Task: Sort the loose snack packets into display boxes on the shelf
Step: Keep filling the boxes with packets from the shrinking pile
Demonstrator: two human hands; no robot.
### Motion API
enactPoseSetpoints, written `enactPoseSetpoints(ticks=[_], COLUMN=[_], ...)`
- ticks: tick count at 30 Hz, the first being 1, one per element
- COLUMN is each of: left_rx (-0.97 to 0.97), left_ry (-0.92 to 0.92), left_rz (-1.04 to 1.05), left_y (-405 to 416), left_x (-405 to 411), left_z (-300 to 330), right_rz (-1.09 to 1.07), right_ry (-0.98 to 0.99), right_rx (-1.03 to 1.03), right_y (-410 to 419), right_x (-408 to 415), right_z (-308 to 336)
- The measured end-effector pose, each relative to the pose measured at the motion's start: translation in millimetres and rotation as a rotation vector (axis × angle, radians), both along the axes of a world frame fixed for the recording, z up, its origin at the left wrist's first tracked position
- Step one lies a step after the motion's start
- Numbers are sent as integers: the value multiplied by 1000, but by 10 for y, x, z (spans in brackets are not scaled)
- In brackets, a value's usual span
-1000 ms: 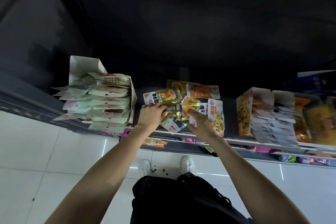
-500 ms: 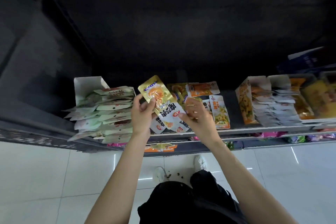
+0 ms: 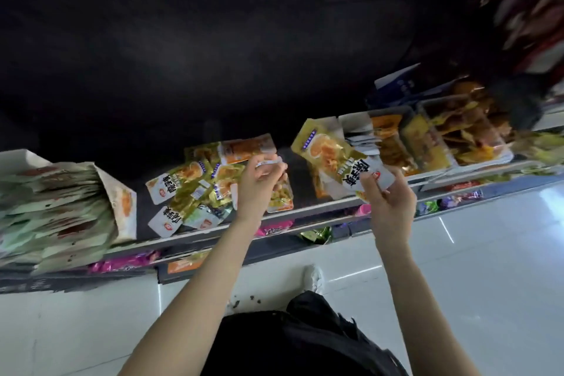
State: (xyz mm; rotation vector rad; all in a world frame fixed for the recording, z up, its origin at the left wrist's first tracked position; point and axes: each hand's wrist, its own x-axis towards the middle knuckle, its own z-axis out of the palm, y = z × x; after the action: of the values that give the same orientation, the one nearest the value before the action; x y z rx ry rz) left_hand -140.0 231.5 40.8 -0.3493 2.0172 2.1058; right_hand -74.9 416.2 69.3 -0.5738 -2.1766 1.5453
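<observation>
Head view, left to right: a full box stands on the shelf; a loose pile remains unsorted. The left hand pinches one pile packet, while the right hand pinches a gold packet before the partly filled right box.

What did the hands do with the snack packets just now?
The gold packet left the loose pile. The left hand lifted it first; now the right hand holds it by its white end, over toward the display boxes on the right. The left hand now pinches a small white packet above the pile. The full box on the left stayed put.
</observation>
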Motion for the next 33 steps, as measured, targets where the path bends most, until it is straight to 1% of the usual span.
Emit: enactPoseSetpoints(ticks=[2,4,6,7,10,12,13,14,15,16,17,18,19,20,21,22,24,27,28,30,32,33], left_rx=[-261,-594,-873,-968,-1126,-1179,-1194,-1208,-1222,-1233,-1239,-1242,-1236,-1231,-1226,-1229,-1242,-1195,-1162,-1101,-1005,-961], left_ry=[187,391,484,492,488,512,530,541,545,542,535,522,508,495,491,491,486,431,425,476,527,531], left_rz=[-102,-256,-403,-449,-456,-432,-424,-419,-413,-407,-402,-398,-392,-387,-392,-407,-461,-509,-504,-433,-244,-133], left_y=[346,638,896,999,1202,1276,1304,1327,1345,1356,1363,1360,1357,1346,1342,1342,1333,1294,1254,1116,872,715], left_x=[-163,-341,-490,-543,-632,-659,-663,-667,-672,-678,-688,-696,-700,-703,-702,-705,-714,-673,-633,-521,-355,-257], left_z=[-80,-131,-147,-159,-203,-211,-210,-209,-212,-215,-218,-222,-225,-224,-221,-218,-220,-194,-186,-194,-278,-352], right_rz=[-75,-78,27,97,298,423,472,513,568,629,710,783,824,848,828,775,682,711,683,559,439,449], right_ry=[100,180,273,321,451,456,427,387,300,181,4,-164,-292,-376,-394,-358,-245,-264,-226,-32,215,287], right_rx=[205,444,662,765,1051,1182,1242,1287,1334,1396,1443,1446,1397,1332,1256,1199,1168,1194,1139,971,845,811], right_y=[524,928,1235,1340,1467,1457,1427,1395,1354,1307,1249,1197,1184,1183,1215,1249,1289,1271,1241,1150,939,772], right_x=[-50,-206,-444,-576,-993,-1260,-1378,-1489,-1584,-1669,-1732,-1768,-1770,-1772,-1753,-1708,-1630,-1544,-1504,-1401,-1207,-1085], right_z=[93,185,259,278,291,255,220,176,134,65,2,-49,-80,-101,-109,-99,-101,-171,-194,-195,-124,-109])
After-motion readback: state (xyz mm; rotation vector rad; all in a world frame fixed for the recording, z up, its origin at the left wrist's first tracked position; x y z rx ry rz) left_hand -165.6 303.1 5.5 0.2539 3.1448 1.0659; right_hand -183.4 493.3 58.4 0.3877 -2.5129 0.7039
